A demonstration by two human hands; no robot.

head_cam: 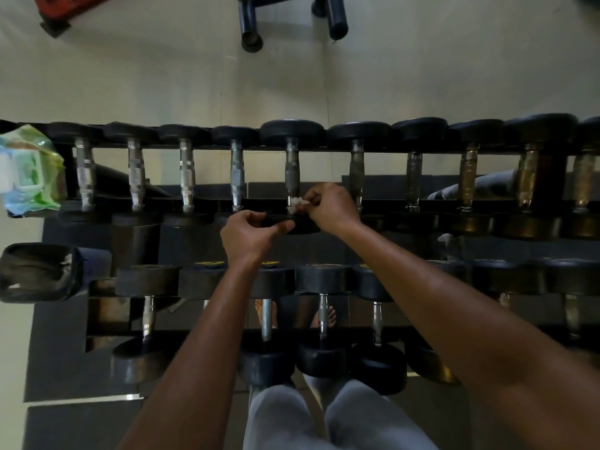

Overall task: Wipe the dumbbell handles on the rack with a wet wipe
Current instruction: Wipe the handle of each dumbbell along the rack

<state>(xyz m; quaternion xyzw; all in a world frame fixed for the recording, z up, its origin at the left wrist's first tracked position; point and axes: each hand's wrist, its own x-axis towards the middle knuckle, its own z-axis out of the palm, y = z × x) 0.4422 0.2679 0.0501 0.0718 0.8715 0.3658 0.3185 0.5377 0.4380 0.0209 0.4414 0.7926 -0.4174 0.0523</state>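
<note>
A two-tier rack (406,151) carries a row of black dumbbells with steel handles. My right hand (328,206) pinches a small crumpled white wet wipe (294,203) against the near end of the middle upper dumbbell's handle (292,170). Just left of it and nearer to me, my left hand (250,233) grips the near black head (302,224) of that same dumbbell, thumb on top. The lower tier holds several more dumbbells (323,316) beneath my forearms.
A green and blue wet wipe pack (29,170) rests on the rack's left end. A dark bag (35,272) sits at the lower left. Bench legs (250,24) and red equipment (68,4) stand on the pale floor beyond the rack.
</note>
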